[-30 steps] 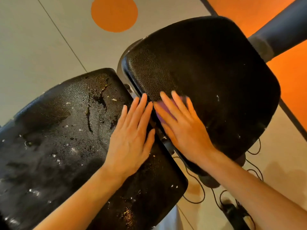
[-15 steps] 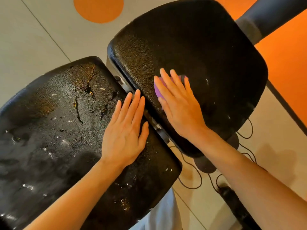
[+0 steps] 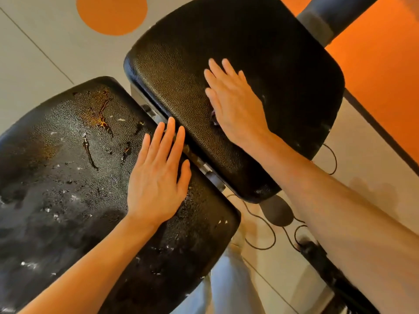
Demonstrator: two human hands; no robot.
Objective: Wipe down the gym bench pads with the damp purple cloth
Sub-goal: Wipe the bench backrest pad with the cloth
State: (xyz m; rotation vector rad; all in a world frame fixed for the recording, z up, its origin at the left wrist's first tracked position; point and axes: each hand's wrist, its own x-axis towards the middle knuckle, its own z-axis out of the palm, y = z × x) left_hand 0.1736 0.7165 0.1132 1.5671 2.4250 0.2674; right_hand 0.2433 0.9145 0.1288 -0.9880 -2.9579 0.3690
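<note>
Presently, surroundings: cables (image 3: 260,225) on floor beside right pad (image 3: 238,64).
Left hand (image 3: 158,177): flat, fingers straight, on cracked left pad (image 3: 68,177).
Right hand (image 3: 233,105): flat on right pad, covering purple cloth (image 3: 213,114).

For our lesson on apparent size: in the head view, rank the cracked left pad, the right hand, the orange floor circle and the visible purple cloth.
1. cracked left pad
2. right hand and orange floor circle: alike, circle cropped, unranked
3. purple cloth, only a sliver showing
</note>
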